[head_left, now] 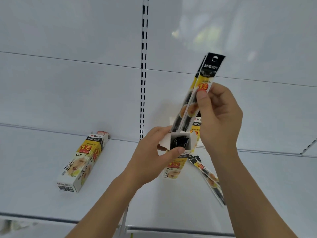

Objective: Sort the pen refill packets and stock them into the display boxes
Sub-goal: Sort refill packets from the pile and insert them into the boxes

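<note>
A white metal shelf (42, 194) with a slotted upright post (143, 93) fills the view. Both forearms reach up from the near edge. The left hand (154, 157) curls around the open top of a cardboard box (178, 152), thumb across its front, holding it just above the shelf. The right hand (219, 115) pinches two long, flat, glossy packets (197, 93), thumb on the front, their lower ends at the box's mouth, tilted right. A second box (84, 162), closed, lies flat well to the left. At least two loose packets (207, 177) lie right of the held box.
</note>
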Tool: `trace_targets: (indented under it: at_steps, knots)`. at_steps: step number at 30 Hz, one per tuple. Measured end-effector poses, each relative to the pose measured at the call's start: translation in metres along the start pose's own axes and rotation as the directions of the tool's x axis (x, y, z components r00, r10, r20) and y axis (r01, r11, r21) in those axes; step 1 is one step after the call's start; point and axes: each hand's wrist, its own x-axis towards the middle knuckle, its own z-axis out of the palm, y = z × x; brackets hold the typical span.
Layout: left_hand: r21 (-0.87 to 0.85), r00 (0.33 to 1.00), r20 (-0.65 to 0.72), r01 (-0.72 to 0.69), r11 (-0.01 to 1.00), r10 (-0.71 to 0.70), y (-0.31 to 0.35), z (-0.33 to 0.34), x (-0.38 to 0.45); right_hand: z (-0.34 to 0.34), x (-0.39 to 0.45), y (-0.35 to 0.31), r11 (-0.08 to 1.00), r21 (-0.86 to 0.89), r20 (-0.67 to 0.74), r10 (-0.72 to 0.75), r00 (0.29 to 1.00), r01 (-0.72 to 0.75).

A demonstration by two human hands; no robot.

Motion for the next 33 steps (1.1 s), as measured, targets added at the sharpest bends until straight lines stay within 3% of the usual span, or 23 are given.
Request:
trace_targets:
  at_steps: [16,20,24,27,30,33]
  knots:
    - [-0.021,0.998,0.034,-0.048,0.999,0.048,0.001,-0.001,0.002,-0.016,-0.004,0.007,0.988,-0.127,0.074,-0.078,0.994,0.087]
    - [-0.024,0.996,0.044,-0.071,0.997,0.072,0.002,-0.001,0.003,-0.008,-0.009,0.016,0.981,-0.191,0.217,0.013,0.976,0.029]
    - [-0.028,0.998,0.031,-0.060,0.998,0.061,-0.001,-0.006,0.001,-0.017,-0.014,0.019,0.987,-0.133,0.182,0.119,0.976,-0.096]
    - [-0.022,0.999,0.022,-0.037,0.999,0.038,-0.003,-0.008,0.001,-0.024,-0.012,0.018,0.973,-0.175,0.246,0.193,0.950,-0.153]
    - [-0.033,0.999,0.024,-0.048,0.998,0.049,-0.002,-0.005,0.002,-0.025,-0.006,0.013,0.971,-0.229,0.276,0.132,0.952,-0.068]
    - [-0.030,0.997,0.023,-0.071,0.997,0.072,-0.001,-0.003,0.003,-0.030,-0.002,0.013,0.904,-0.415,0.424,0.096,0.901,0.099]
